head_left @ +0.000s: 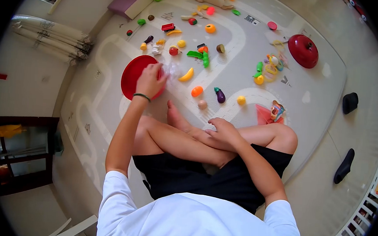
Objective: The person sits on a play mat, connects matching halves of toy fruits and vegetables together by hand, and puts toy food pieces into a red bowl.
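Observation:
My left hand (149,81), a dark band at its wrist, is over the red bowl (130,75), covering part of it. Its slightly blurred fingers close on the edge of a crinkled clear plastic bag (172,70) at the bowl's right side. A yellow toy banana (186,75) lies just right of the bag. My right hand (224,132) rests on my crossed legs, fingers loosely stretched and holding nothing. Beyond it on the mat are an orange toy (197,91), a small tan ball-like toy (202,104), a toy eggplant (220,95) and a yellow toy (241,100).
Several more toy foods lie across the grey road-patterned mat (246,47), among them green pea pods (206,59). A dark red lid-like dome (303,51) stands far right. Near my right knee is a pink packet (264,115). Black shoe-like items (350,103) sit off the mat.

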A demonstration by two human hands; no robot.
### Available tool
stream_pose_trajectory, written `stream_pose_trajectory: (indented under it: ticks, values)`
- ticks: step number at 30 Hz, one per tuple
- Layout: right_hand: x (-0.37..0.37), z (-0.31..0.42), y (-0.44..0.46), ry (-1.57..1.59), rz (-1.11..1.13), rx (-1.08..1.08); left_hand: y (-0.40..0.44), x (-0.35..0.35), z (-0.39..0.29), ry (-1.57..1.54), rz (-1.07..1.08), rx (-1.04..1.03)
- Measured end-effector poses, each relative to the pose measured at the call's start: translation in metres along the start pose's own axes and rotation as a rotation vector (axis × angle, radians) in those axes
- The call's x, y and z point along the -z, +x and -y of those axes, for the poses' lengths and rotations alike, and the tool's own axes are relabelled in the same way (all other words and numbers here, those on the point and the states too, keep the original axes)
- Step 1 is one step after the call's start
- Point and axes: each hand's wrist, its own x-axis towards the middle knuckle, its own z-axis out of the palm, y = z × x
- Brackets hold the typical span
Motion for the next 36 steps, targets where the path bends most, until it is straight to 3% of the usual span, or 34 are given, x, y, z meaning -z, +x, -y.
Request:
stream_pose_trajectory:
  ticks: [2, 4, 5, 7, 8, 10, 11, 13, 16, 21, 23, 24, 26, 28, 30, 31, 32, 34, 36]
  values:
    - [-0.002, -0.003, 0.001, -0.012, 0.012, 0.006, -0.007, -0.010, -0.031, 0.156, 0.105, 0.084]
    - [-0.002, -0.004, 0.001, -0.016, -0.014, 0.017, -0.009, -0.026, -0.042, 0.487, -0.086, 0.059]
    - [-0.002, -0.006, 0.003, -0.019, -0.023, 0.009, 0.001, -0.033, -0.046, 0.481, -0.088, 0.048]
    - [-0.005, -0.001, -0.001, -0.035, -0.039, 0.029, 0.018, -0.042, -0.057, 0.210, -0.205, -0.321]
    - [-0.008, 0.000, -0.003, -0.033, -0.035, 0.025, 0.028, -0.054, -0.061, 0.207, -0.199, -0.320]
    - [-0.008, -0.002, 0.000, -0.089, 0.007, 0.021, 0.059, -0.096, -0.069, -0.094, 0.154, -0.071]
    - [-0.008, -0.001, -0.001, -0.094, 0.004, 0.021, 0.072, -0.118, -0.073, -0.097, 0.151, -0.075]
    - [-0.003, 0.001, -0.001, -0.078, -0.008, 0.009, 0.099, -0.153, -0.083, -0.180, 0.140, 0.203]
    - [-0.005, -0.008, 0.003, -0.033, -0.038, 0.025, 0.122, -0.176, -0.093, -0.113, 0.150, 0.300]
    - [-0.003, -0.013, 0.008, -0.008, -0.024, -0.003, 0.134, -0.168, -0.061, -0.031, 0.199, 0.091]
    - [0.000, -0.012, 0.011, -0.004, -0.003, -0.013, 0.130, -0.168, -0.026, -0.290, 0.165, -0.138]
    - [0.000, -0.011, 0.012, -0.009, 0.026, -0.019, 0.131, -0.170, -0.015, -0.285, 0.169, -0.135]
    - [0.001, -0.013, 0.015, -0.009, 0.041, -0.012, 0.141, -0.178, 0.006, -0.451, 0.024, 0.087]
    - [0.001, -0.012, 0.016, -0.015, 0.065, -0.008, 0.153, -0.192, 0.024, -0.522, -0.036, 0.017]
    - [0.000, -0.013, 0.015, -0.005, 0.090, -0.016, 0.162, -0.190, 0.007, -1.455, 0.204, 0.661]
    - [0.000, -0.014, 0.015, -0.012, 0.093, -0.022, 0.159, -0.175, -0.014, -1.170, 0.178, 0.534]
    - [-0.001, -0.014, 0.014, -0.001, 0.065, -0.014, 0.156, -0.171, -0.025, -1.177, 0.183, 0.535]
    - [-0.004, -0.015, 0.012, 0.008, 0.035, -0.016, 0.152, -0.169, -0.042, -0.249, 0.028, -0.076]
    - [-0.006, -0.018, 0.014, 0.020, 0.033, -0.019, 0.152, -0.170, -0.054, -0.268, 0.046, 0.020]
